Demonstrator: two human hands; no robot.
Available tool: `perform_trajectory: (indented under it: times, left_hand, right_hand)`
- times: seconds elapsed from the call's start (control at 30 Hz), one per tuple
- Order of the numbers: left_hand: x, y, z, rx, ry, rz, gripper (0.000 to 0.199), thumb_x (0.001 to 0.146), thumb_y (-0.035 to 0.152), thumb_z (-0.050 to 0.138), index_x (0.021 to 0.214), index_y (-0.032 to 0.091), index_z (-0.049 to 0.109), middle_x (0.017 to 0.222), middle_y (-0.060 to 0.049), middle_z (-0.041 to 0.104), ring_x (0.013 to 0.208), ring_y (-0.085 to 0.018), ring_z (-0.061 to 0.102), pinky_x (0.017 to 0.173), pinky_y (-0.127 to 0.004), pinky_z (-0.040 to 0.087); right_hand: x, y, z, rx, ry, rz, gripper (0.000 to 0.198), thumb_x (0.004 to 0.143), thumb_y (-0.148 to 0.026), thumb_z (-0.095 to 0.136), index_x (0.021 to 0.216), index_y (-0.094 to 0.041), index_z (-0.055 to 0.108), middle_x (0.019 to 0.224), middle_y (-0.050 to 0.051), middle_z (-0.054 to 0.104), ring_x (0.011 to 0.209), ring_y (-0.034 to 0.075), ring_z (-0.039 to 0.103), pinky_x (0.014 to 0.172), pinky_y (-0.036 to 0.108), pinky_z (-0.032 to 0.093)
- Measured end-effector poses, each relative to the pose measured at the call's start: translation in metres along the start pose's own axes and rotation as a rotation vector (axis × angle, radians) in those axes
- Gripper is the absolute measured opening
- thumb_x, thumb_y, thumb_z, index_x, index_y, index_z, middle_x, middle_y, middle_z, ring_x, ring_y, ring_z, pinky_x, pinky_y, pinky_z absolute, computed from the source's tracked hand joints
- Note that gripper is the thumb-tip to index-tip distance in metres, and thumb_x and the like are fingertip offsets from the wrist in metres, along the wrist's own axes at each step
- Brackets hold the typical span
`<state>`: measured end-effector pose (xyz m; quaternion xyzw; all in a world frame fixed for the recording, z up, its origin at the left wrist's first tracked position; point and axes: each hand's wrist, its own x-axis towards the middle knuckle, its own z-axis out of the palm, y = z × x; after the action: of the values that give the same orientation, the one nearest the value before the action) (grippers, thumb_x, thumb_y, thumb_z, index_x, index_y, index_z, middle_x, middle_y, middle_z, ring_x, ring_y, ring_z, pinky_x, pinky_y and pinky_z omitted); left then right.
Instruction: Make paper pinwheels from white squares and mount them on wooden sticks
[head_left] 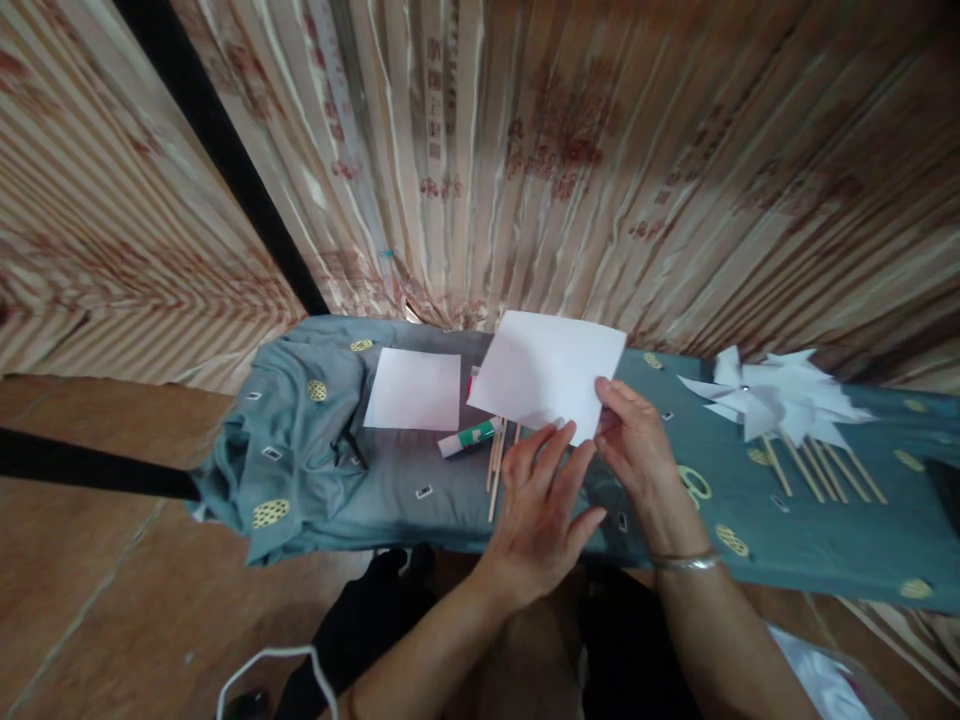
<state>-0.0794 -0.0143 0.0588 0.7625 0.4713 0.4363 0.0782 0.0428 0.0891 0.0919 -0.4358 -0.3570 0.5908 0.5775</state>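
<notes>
A white sheet of paper [551,365] is held up at a slight tilt above the cloth-covered bench. My right hand [637,440] pinches its right near corner between thumb and fingers. Along the near edge, my left hand [536,520] has its fingers spread, the fingertips touching the paper. Partly under the sheet and left hand lie thin wooden sticks [495,470]. A green and white glue stick [471,438] rests beside them. Further left, more white paper [415,390] lies flat. Something red, mostly hidden, peeks out at the held sheet's left edge.
Several white paper pinwheels [780,400] on wooden sticks are piled at the right. Yellow-green loops, perhaps scissor handles [694,485], show by my right wrist. Bunched grey-green cloth [300,430] covers the bench's left end. A patterned curtain [480,150] hangs behind, with a black pole [225,150].
</notes>
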Motion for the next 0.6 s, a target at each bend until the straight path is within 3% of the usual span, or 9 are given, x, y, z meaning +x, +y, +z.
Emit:
perform_trajectory:
  times: [0.13,0.23,0.33,0.43,0.6]
  left_hand:
    - [-0.001,0.003,0.007,0.026,-0.013,0.027,0.052,0.094,0.037,0.05,0.139,0.013,0.038,0.144,-0.018,0.045,0.136,-0.03,0.034,0.11,-0.049,0.03]
    - [-0.001,0.001,0.012,0.053,-0.04,0.032,0.055,0.093,0.035,0.051,0.141,0.014,0.036,0.145,-0.018,0.045,0.136,-0.03,0.035,0.11,-0.049,0.031]
    - [-0.003,-0.005,0.016,0.104,-0.041,0.025,0.064,0.092,0.033,0.053,0.147,0.013,0.026,0.149,-0.021,0.04,0.139,-0.031,0.031,0.111,-0.049,0.03]
    - [-0.007,-0.014,0.019,0.16,-0.04,0.01,0.074,0.09,0.027,0.056,0.151,0.015,0.016,0.152,-0.021,0.033,0.142,-0.033,0.028,0.111,-0.051,0.03]
    - [-0.01,-0.031,0.024,0.244,-0.231,0.031,0.065,0.082,0.017,0.062,0.142,0.019,0.038,0.149,-0.018,0.042,0.139,-0.036,0.033,0.107,-0.055,0.032]
  right_hand:
    - [-0.018,-0.022,-0.048,-0.21,0.174,-0.339,0.024,0.065,-0.036,0.083,0.078,-0.02,0.071,0.069,-0.004,0.069,0.058,0.01,0.06,0.058,0.024,0.049]
    - [-0.039,-0.024,-0.073,-0.655,0.224,-0.603,0.011,0.079,-0.03,0.074,0.088,-0.023,0.073,0.083,-0.001,0.074,0.072,0.012,0.065,0.07,0.026,0.052]
    - [-0.056,-0.011,-0.091,-1.074,-0.012,-0.826,0.015,0.087,-0.021,0.063,0.099,-0.023,0.072,0.102,0.005,0.075,0.095,0.018,0.068,0.09,0.035,0.052]
    - [-0.067,0.011,-0.107,-1.267,-0.224,-0.925,0.025,0.091,-0.015,0.056,0.112,-0.019,0.069,0.111,0.011,0.073,0.106,0.022,0.065,0.093,0.039,0.054]
    - [-0.077,0.034,-0.132,-1.365,-0.337,-0.942,0.027,0.092,-0.013,0.054,0.114,-0.017,0.069,0.11,0.012,0.072,0.108,0.023,0.063,0.093,0.039,0.057]
